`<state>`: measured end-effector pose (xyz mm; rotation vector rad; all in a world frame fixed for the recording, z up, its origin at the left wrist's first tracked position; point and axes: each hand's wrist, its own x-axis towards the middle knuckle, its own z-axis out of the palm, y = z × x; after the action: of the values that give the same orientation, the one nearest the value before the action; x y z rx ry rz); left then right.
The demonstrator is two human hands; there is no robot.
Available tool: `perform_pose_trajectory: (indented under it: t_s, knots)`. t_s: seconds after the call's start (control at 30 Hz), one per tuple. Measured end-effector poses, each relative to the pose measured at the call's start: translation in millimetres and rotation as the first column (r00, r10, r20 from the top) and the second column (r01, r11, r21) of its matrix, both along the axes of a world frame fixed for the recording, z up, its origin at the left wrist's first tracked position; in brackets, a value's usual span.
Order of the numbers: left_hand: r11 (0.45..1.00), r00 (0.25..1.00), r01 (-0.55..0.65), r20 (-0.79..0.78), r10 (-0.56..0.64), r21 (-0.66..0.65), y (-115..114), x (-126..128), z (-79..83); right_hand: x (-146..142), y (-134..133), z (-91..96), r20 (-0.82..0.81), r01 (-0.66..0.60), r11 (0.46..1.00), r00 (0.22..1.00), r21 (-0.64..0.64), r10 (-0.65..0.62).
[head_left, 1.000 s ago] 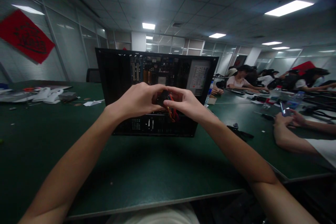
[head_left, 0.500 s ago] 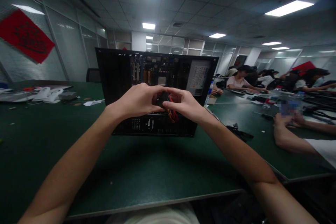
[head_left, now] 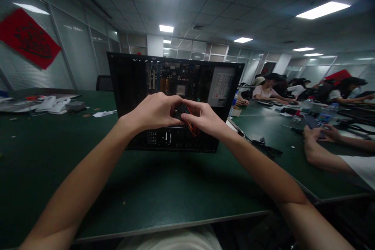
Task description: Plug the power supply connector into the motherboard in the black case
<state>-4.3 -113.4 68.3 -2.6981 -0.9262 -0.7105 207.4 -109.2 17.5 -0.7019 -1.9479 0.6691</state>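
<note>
An open black computer case (head_left: pixel 129 86) stands on the green table (head_left: pixel 146 191) in front of me, its motherboard (head_left: pixel 175 80) and power supply (head_left: pixel 220 86) showing. My left hand (head_left: pixel 154 111) and my right hand (head_left: pixel 205 119) meet in front of its lower middle. Both are closed round a small black connector (head_left: pixel 181 110) with red, orange and yellow wires (head_left: pixel 191 125) running down from it. Fingers hide most of the connector.
White parts and papers (head_left: pixel 55 105) lie at the far left of the table. A black cable bundle (head_left: pixel 265 146) lies right of the case. Another person's arms (head_left: pixel 319 148) rest at the right, holding a phone. More people sit at tables behind.
My two hands stay pinched on the connector, shifting slightly left and down. The neighbour's hands with the phone have moved a little.
</note>
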Motion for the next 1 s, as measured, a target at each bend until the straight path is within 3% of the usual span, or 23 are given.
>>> perform_pose_trajectory:
  t_s: [0.53, 0.83, 1.0]
  knots:
    - [0.994, 0.990, -0.092, -0.103, 0.098, 0.055, 0, 3, -0.7, -7, 11, -10.6, -0.085, -0.052, 0.999, 0.995, -0.010, 0.051]
    - [0.986, 0.978, -0.135, -0.143, 0.149, 0.101, -1, 4, -0.3, -14, 11, -17.2, -0.121, 0.035, 0.999, 0.992, 0.004, -0.034]
    - [0.983, 0.979, -0.131, -0.142, 0.149, 0.129, 0, 4, -0.6, -18, 7, -19.0, -0.147, 0.023, 0.992, 0.988, -0.128, -0.042]
